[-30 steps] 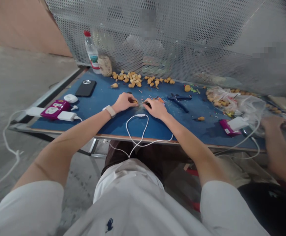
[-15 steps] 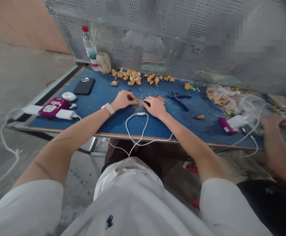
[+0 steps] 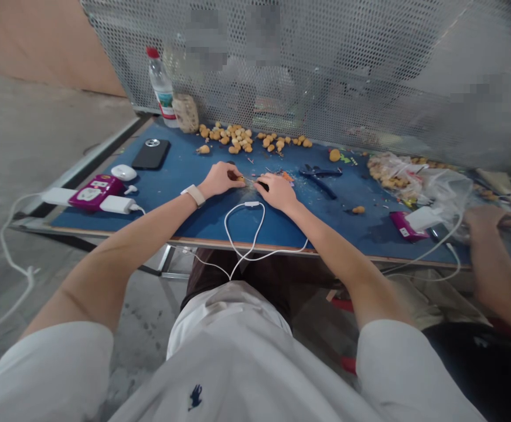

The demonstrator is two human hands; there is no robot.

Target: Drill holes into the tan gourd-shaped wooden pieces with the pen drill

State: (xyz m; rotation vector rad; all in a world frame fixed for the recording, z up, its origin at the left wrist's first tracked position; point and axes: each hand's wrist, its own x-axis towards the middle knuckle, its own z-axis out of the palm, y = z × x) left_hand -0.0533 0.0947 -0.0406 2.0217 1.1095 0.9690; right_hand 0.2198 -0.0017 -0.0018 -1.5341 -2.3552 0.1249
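Over the middle of the blue table, my left hand (image 3: 220,179) is closed in a pinch on a small tan piece (image 3: 240,178), mostly covered by the fingers. Facing it, my right hand (image 3: 277,191) has its thumb and fingers pressed together on a thin pale rod (image 3: 249,180). The rod spans the narrow gap between both hands and points at the tan piece; whether it enters the piece I cannot tell. Orange and pinkish scraps (image 3: 287,176) lie just behind my right hand. Dark blue hand pliers (image 3: 321,179) rest to its right.
Many tan round pieces (image 3: 238,138) are piled along the mesh panel, beside a bottle (image 3: 163,94) and a jar (image 3: 186,112). A phone (image 3: 150,154) and magenta power block (image 3: 95,192) lie left. A white cable (image 3: 255,234) loops in front. A co-worker's hand (image 3: 484,218) is at right.
Both of my hands stay almost where they were, with the tan piece and the rod between them. The co-worker's arm at the right has shifted slightly.
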